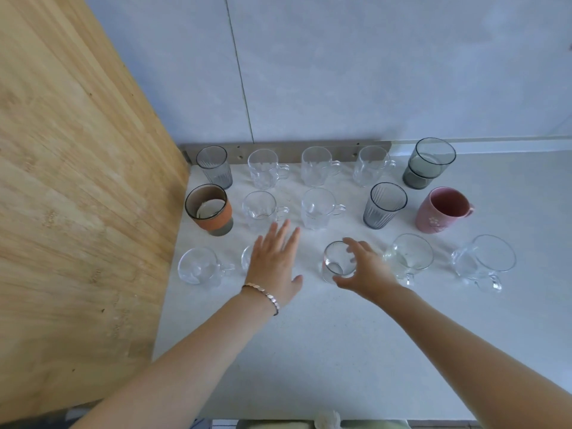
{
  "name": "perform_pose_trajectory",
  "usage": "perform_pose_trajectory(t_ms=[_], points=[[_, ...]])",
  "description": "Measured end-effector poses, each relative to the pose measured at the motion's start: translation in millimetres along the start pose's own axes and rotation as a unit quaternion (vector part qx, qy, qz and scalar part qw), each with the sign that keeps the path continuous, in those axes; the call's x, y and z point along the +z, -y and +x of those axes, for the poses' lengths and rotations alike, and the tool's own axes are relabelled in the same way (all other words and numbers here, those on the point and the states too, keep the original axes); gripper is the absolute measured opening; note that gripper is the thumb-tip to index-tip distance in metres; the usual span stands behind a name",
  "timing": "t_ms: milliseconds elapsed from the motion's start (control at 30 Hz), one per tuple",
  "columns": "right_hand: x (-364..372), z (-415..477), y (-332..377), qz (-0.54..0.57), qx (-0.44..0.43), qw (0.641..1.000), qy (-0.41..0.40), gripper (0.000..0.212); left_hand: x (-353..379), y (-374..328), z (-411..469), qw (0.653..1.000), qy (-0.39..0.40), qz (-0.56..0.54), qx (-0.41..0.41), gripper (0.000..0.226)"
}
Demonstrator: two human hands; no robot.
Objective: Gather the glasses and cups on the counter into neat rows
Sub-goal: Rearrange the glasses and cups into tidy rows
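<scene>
Right hand [366, 269] fingers curl round a small glass [335, 263]; the left hand [274, 264], fingers straight and empty, could knock the half-hidden cup [245, 258] beneath.

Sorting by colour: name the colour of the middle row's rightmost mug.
The mug is pink; head view.

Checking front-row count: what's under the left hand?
Only one edge of a clear glass cup shows past the left hand; the rest, and any handle, is covered. The right hand grips the small glass beside it.
</scene>
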State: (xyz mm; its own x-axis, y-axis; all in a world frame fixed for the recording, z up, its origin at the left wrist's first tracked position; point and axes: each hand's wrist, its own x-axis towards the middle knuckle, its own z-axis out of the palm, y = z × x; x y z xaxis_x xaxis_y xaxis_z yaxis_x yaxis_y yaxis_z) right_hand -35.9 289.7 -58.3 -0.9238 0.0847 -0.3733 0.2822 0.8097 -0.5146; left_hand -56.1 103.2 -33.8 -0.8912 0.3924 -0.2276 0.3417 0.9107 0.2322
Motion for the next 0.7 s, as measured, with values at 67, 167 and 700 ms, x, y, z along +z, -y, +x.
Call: perform_pose_trajectory(t_ms=[67,167,700], points=[[3.8,4.9,5.4,0.007,-0.014,1.000,0.005,0.088,5.5,-17.0,5.4,0.999,0.017,-0.022,0.028,0.077],[6.9,6.7,7.0,0.036,-0.023,0.999,0.030,0.093,13.1,-34.3,13.6,0.996,0.033,-0.083,0.016,0.075],[-49.3,-6.0,-86.5,-0.009,0.163,0.984,-0.069,0.095,18.8,-56.2,40.7,0.954,-0.001,-0.269,-0.133,0.095]])
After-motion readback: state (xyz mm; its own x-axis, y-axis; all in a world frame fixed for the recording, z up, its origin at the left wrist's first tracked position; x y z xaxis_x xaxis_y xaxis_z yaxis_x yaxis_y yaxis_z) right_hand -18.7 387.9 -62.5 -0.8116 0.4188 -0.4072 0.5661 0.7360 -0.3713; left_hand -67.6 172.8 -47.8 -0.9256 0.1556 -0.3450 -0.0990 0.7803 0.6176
